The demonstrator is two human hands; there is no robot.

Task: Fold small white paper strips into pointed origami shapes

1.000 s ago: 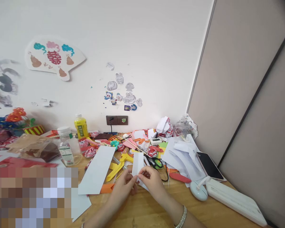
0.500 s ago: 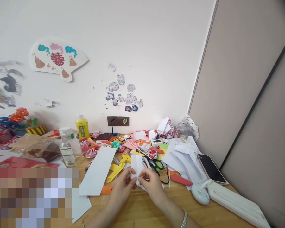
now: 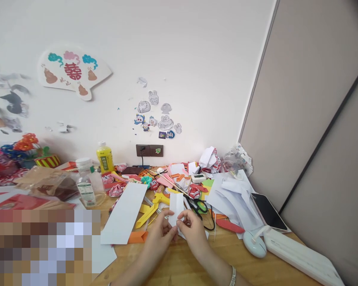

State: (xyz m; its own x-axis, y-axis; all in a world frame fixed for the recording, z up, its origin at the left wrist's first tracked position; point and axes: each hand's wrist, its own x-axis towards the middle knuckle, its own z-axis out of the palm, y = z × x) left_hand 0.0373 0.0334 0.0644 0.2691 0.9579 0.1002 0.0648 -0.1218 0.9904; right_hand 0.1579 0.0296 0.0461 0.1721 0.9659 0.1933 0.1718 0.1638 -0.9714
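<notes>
Between my two hands stands a narrow strip of white paper (image 3: 176, 204) with a crease down its length. My left hand (image 3: 163, 231) pinches its lower left side, thumb against curled fingers. My right hand (image 3: 190, 227) grips the lower right side, its thumb tip close to the left one. The paper's bottom edge is hidden by my fingers. Just behind the strip lie a yellow glue gun (image 3: 160, 198) and black-and-green scissors (image 3: 200, 205). A larger white sheet (image 3: 125, 214) and a folded orange paper (image 3: 137, 237) lie left of my left hand.
Paper scraps and crumpled red-white flowers (image 3: 194, 192) crowd the table's back. A clear jar (image 3: 86, 188) and a yellow bottle (image 3: 105, 158) stand left. Loose white sheets (image 3: 231, 198), a tablet (image 3: 268, 211), a mouse (image 3: 254, 244) and a long white device (image 3: 301, 254) lie right. The lower left is pixelated.
The two halves of the creased paper strip now face me more as one flat piece. My hands have drawn slightly closer together at its lower end. The view has shifted a little.
</notes>
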